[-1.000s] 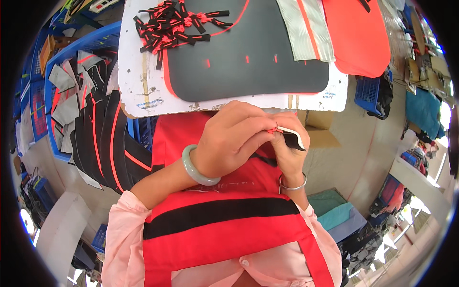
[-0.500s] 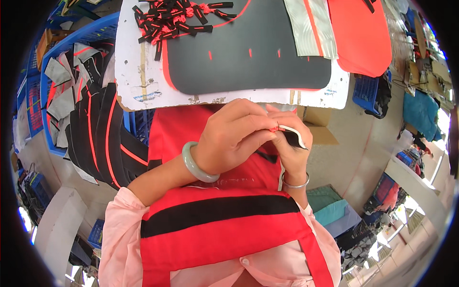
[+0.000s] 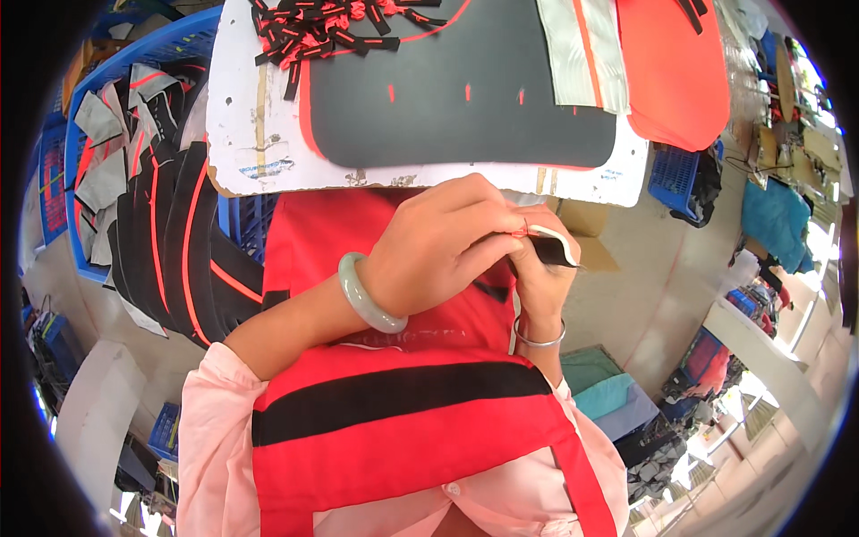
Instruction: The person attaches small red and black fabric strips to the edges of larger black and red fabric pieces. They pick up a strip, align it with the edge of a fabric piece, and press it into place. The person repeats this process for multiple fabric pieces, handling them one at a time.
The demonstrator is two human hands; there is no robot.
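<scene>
In front of the white table's near edge, both my hands meet above my red apron point(image 3: 403, 394). My right hand point(image 3: 540, 285) is closed around a small folded black strip point(image 3: 551, 251) with a white edge, whose free end sticks out to the right. With thumb and forefinger together, my left hand point(image 3: 443, 240) pinches at the strip's left end, where a bit of red thread shows. Part of the strip is hidden by the fingers. Ahead on the table lie a large dark grey panel point(image 3: 429, 112) with red marks and a pile of black tabs point(image 3: 318, 31) with red thread.
The white tabletop point(image 3: 242, 116) has a worn edge. A grey strip with an orange line point(image 3: 586, 58) and an orange-red panel point(image 3: 673, 80) lie at its right. Left stands a blue basket point(image 3: 79, 210) of grey scraps, with black orange-lined strips point(image 3: 183, 237) beside it. A blue crate point(image 3: 673, 183) sits at right.
My hands stay together on the strip. The strip has turned slightly, so more of its black face shows at the right. The whole view has shifted a little.
</scene>
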